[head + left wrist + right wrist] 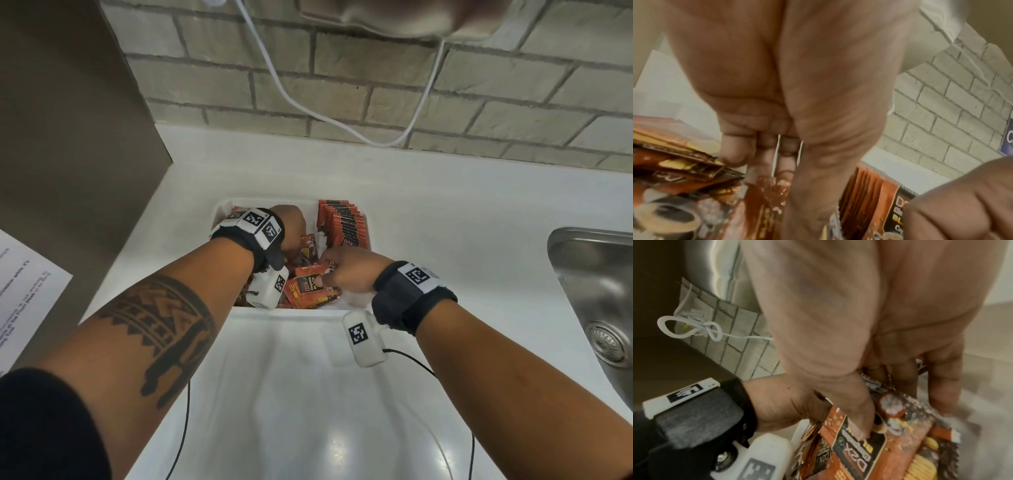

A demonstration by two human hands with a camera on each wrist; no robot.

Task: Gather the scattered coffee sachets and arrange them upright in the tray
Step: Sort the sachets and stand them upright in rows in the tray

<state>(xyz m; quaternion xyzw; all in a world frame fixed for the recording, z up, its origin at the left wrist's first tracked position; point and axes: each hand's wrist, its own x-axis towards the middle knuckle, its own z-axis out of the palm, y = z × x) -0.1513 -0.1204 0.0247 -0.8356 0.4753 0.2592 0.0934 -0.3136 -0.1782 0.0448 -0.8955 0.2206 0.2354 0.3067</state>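
Note:
A white tray (263, 200) sits on the white counter. A row of orange sachets (344, 226) stands upright along its right side, also seen as orange sachets (865, 194) in the left wrist view. Loose sachets (301, 260) lie jumbled in the rest of the tray. My left hand (293, 228) reaches into the tray's left part, fingers curled, with thin sachet edges (777, 152) held between them. My right hand (337, 270) is at the tray's front. It pinches an orange D2X sachet (896, 459) with the thumb (861, 430) on its face.
A steel sink (596, 274) is set into the counter at the right. A white cable (342, 126) hangs along the brick wall behind. A brown panel (68, 137) and a printed sheet (27, 284) flank the left. Black wrist-camera cords trail toward me.

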